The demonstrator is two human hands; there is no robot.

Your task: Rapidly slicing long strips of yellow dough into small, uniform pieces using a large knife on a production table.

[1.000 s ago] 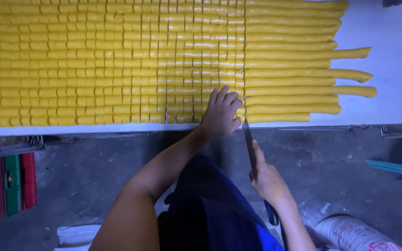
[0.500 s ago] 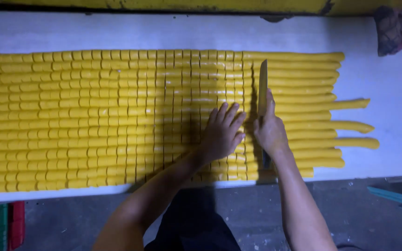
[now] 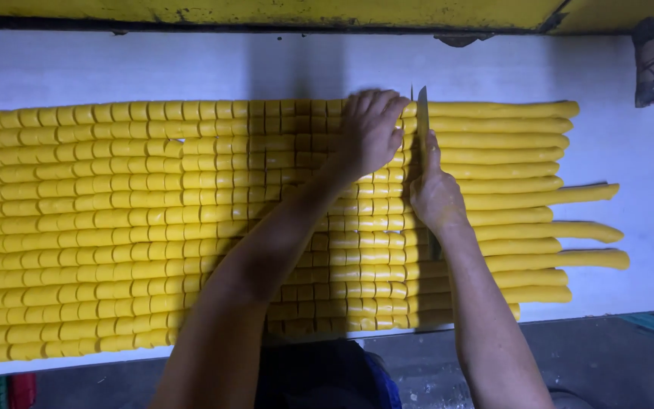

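White table (image 3: 115,72) spans view. Yellow dough ropes (image 3: 509,155) cover it in rows: cut pieces left, uncut lengths right. Left hand (image 3: 371,130) flat, fingers spread, pressing cut pieces near far edge. Right hand (image 3: 437,197) clenched around knife (image 3: 422,121); blade upright at cut line, probably touching dough.

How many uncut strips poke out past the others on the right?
3. One strip ends farthest right in the middle rows, a second sits two rows lower, a third lower still. The right hand holds the knife left of them.
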